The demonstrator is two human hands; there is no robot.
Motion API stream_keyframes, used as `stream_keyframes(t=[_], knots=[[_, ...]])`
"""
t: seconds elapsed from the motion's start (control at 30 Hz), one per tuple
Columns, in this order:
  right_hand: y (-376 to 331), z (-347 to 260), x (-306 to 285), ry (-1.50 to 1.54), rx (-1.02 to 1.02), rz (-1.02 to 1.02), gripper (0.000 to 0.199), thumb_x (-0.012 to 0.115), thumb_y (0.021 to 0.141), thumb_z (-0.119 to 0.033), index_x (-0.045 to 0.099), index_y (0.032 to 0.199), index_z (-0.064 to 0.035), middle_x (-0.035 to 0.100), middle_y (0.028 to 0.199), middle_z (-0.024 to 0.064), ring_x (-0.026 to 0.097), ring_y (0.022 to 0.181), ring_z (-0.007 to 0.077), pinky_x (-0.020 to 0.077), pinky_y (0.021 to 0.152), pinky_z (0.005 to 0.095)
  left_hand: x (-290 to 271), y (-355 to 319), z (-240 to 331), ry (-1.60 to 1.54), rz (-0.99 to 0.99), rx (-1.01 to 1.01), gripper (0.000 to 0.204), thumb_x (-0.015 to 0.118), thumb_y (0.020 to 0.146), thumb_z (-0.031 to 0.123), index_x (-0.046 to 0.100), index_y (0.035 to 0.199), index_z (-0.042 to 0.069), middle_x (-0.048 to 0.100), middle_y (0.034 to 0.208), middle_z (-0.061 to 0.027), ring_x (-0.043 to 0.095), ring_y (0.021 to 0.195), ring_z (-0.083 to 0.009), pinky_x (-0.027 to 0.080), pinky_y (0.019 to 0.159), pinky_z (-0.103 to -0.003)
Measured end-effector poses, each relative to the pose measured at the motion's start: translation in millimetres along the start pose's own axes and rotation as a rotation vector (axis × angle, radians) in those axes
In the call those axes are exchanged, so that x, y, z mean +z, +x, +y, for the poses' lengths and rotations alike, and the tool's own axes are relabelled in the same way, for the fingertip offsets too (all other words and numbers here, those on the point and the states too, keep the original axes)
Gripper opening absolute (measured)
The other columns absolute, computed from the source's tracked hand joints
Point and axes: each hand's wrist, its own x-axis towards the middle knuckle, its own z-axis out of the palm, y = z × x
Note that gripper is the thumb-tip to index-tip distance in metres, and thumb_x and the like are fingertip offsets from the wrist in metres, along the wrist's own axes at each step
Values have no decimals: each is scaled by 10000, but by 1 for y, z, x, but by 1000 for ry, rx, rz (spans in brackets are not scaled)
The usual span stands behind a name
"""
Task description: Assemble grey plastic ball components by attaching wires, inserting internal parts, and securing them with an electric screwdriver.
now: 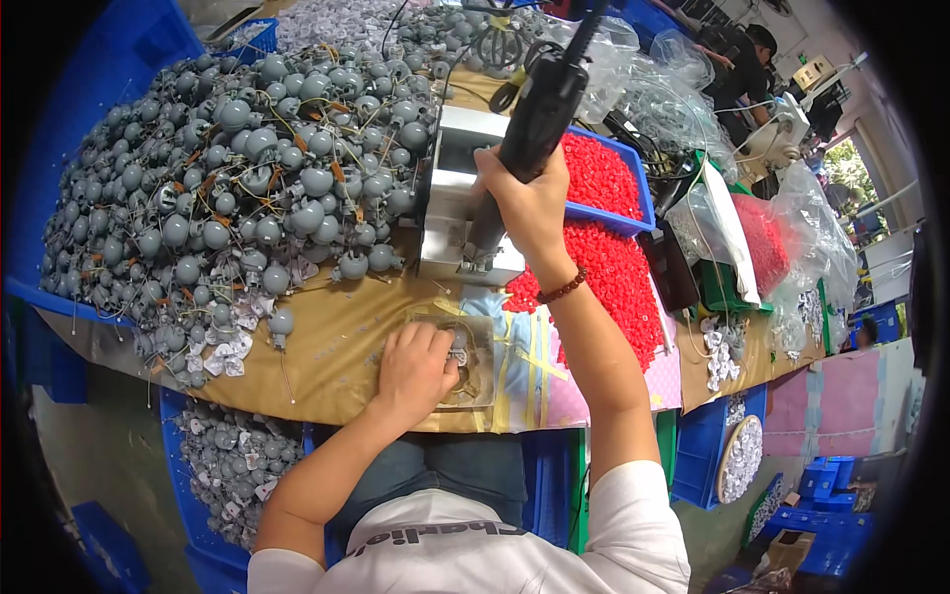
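Observation:
My right hand (pixel 529 198) is wrapped round a black electric screwdriver (pixel 542 109), which stands tilted with its lower end over a silver metal fixture (pixel 453 193). Close to the table's front edge, my left hand (pixel 416 366) has its fingers curled down into a shallow see-through tray (pixel 482 381). Beside the left fingertips, small parts show in the tray, too unclear to name. Whatever those fingers pinch is hidden beneath them. Left of the fixture lies a large heap of grey ball-shaped parts (pixel 233 114) with thin wires.
Small red plastic pieces (pixel 618 287) lie heaped right of the fixture, with more in a blue bin (pixel 643 203). One loose grey ball part (pixel 281 322) sits near the left hand. Clear plastic bags (pixel 643 89) and cables lie behind. Another person (pixel 742 74) stands at the far right.

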Motion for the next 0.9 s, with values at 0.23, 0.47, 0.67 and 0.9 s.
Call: stream_keyframes(t=[0.23,0.47,0.67,0.9], knots=[[-49,-11,-4,-70,162,-51,560,714,839,33,485,1351,45,660,831,44,666,701,141,551,654,294,3,-2,-4,-30,25,-6,331,760,749,157,645,1049,78,609,990,-90,582,1010,-303,461,874,-448],[-114,-26,-4,30,128,-128,412,691,826,119,558,1207,36,665,817,39,650,715,116,532,651,273,5,-2,-5,-24,-15,-26,370,752,739,148,644,1086,75,609,987,-84,582,999,-307,456,849,-459],[-125,-21,-3,85,127,-104,351,747,831,72,555,1114,-7,644,887,32,627,770,101,516,687,273,5,-2,-5,-31,-3,-28,361,745,743,143,639,1083,80,599,983,-82,577,996,-306,454,844,-462],[-146,-11,-9,-9,53,-173,210,766,816,55,613,936,-24,636,823,29,612,730,115,497,664,279,5,-1,-8,-58,13,9,340,720,742,105,590,1056,92,576,972,-86,579,1004,-313,453,834,-465]])
